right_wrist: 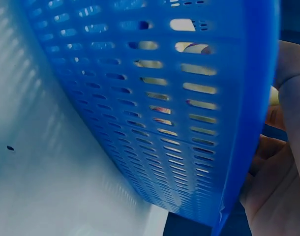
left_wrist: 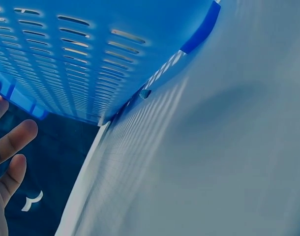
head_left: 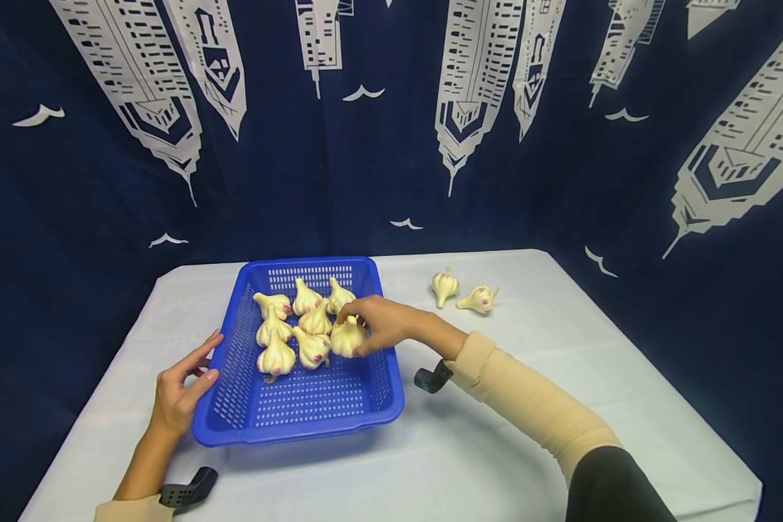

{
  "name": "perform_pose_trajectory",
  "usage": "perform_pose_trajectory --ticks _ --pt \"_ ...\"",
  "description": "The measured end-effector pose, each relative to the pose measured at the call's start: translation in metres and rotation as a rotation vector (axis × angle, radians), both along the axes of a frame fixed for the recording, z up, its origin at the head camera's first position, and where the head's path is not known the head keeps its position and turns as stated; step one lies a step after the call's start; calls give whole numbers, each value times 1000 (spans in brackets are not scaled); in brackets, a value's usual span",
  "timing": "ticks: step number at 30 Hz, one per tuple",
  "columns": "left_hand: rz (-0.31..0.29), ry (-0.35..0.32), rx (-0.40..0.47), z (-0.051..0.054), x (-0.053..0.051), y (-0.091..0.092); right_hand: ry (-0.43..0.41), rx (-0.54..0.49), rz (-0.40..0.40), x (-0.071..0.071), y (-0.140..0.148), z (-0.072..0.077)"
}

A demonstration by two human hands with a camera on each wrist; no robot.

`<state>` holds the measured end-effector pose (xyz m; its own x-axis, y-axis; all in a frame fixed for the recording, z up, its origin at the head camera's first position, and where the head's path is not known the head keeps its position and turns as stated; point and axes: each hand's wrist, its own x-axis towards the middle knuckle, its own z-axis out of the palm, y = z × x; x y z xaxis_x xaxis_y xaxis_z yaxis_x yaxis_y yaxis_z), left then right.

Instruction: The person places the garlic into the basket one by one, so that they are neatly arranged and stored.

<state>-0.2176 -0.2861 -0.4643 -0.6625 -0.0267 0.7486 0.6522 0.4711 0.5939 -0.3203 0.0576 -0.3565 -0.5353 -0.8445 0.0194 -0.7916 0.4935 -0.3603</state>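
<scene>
A blue perforated plastic basket [head_left: 300, 431] stands on the table with several garlic bulbs [head_left: 276, 355] grouped in its middle and back. My right hand [head_left: 388, 324] reaches over the basket's right rim and holds a garlic bulb [head_left: 348, 337] between thumb and fingers, low among the others. In the right wrist view the basket wall [right_wrist: 179, 147] hides most of that bulb, and part of the right hand [right_wrist: 283, 172] shows beyond the rim. At the left rim, my left hand [head_left: 179, 391] touches the basket with fingers extended; its fingers [left_wrist: 17, 142] look loosely spread in the left wrist view.
Two more garlic bulbs, one upright-looking [head_left: 444, 287] and one on its side [head_left: 478, 299], lie on the white tablecloth [head_left: 496, 391] right of the basket. A dark blue patterned curtain [head_left: 326, 167] hangs behind the table and around its sides.
</scene>
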Motion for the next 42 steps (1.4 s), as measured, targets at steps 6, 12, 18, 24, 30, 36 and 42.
perform_pose_trajectory --ticks 6,12,18,24,30,36,42 --pt "-15 16 3 1 -1 -1 31 83 9 -1 -7 2" --pt "-14 12 -6 1 0 -1 25 198 6 -2 -15 4" --pt "-2 -11 -21 3 0 0 40 224 3 -7 -20 1" --pt "7 -22 -21 6 2 1 23 247 1 -9 -25 -3" --pt "1 -19 -19 6 4 1 40 322 -37 -8 -29 -7" --pt "2 -24 -21 6 4 2 47 318 -54 -7 -28 -7" --pt "4 -33 -24 6 4 1 -5 252 -39 -8 -26 -7"
